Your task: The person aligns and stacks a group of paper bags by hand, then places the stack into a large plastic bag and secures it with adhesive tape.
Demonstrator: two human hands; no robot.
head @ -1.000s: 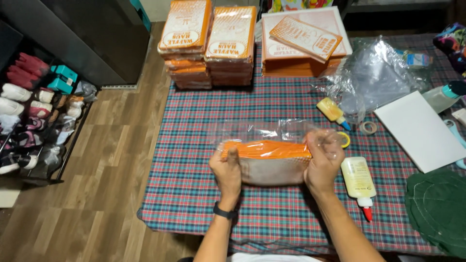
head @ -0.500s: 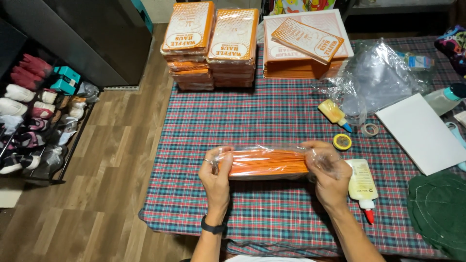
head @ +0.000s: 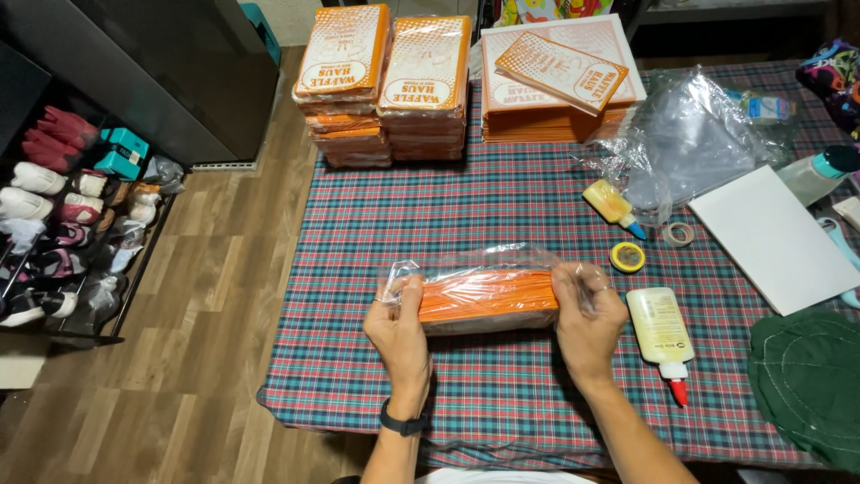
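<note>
Both hands hold a stack of orange paper bags wrapped in a clear plastic bag (head: 488, 298) just above the plaid tablecloth (head: 502, 206). My left hand (head: 400, 332) grips the stack's left end, where the loose plastic bunches up. My right hand (head: 587, 318) grips its right end. The stack lies level, with its long orange edge facing the camera. A dark watch sits on my left wrist.
Wrapped orange stacks (head: 385, 81) and a box of flat orange bags (head: 560, 76) stand at the table's far side. Crumpled clear plastic (head: 690, 134), two glue bottles (head: 661, 332) (head: 612, 206), tape rolls (head: 627, 257), a white board (head: 775, 237) and green cloth (head: 806, 381) lie to the right. A shoe rack (head: 63, 233) stands at left.
The wrapped stack has turned from its flat face to its edge facing up, and the loose plastic has been drawn tighter around it. Both hands have shifted outward to its ends.
</note>
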